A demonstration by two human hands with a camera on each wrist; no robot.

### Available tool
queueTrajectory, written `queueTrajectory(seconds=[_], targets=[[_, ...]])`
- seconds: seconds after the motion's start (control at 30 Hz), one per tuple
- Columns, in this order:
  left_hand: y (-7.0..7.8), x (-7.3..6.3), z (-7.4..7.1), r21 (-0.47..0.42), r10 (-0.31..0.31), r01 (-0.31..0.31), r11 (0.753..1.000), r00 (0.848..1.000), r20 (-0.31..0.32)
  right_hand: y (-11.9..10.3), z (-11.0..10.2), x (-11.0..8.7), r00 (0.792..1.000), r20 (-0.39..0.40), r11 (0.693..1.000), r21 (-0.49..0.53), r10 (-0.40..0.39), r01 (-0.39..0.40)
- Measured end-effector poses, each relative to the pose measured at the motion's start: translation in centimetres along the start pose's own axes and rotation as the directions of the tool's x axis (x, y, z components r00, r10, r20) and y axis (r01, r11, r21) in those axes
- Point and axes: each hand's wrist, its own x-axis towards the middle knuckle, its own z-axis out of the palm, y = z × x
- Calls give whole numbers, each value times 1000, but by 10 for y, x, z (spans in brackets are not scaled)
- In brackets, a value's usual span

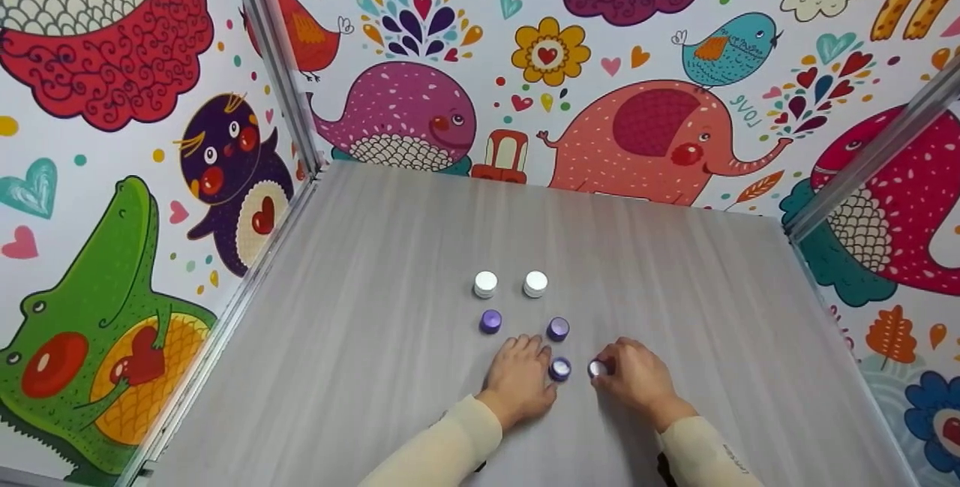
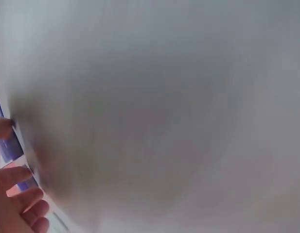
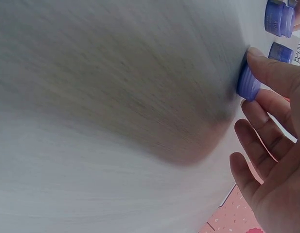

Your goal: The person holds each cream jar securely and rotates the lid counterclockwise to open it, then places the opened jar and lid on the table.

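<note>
My right hand (image 1: 637,376) pinches a small purple jar (image 3: 248,81) with a white round top between thumb and fingers, on the table. The other fingers spread apart in the right wrist view. To its left, my left hand (image 1: 519,380) lies low on the table, thumb and index finger at the sides of a second purple jar (image 1: 559,369) with a whitish top. The left wrist view shows that thumb across a purple jar (image 2: 9,146); the grip is partly hidden. A gap separates the two jars at the hands.
Beyond the hands stand two more purple pieces (image 1: 490,321), one left and one right (image 1: 558,329). Farther back are two white-topped jars, left (image 1: 485,284) and right (image 1: 535,284). Printed walls with metal posts border the grey table (image 1: 360,277).
</note>
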Motion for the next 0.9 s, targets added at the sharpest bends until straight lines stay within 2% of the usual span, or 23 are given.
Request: queueTrajectory(seconds=[0.17,0.4,0.63,0.77,0.9], targets=[[-9,2,-4,12,13,-13,1000,1000,-9,1,-2,-1,1000,20,1000,5,24,-24],[-23,12,-13,14,-39,40,999,998,-58,-1,-1,0,1000,5,1000,8,-3,3],[-26,28,-12,25,-20,23,999,994,-107,1,0,-3,999,-25,999,15,-35,35],[-25,38,-10,1,-22,22,1000,992,-126,1,1,-4,997,-50,998,10,-61,62],[-27,48,-10,-24,-39,36,999,994,-105,-1,0,-3,996,-53,998,9,-65,66]])
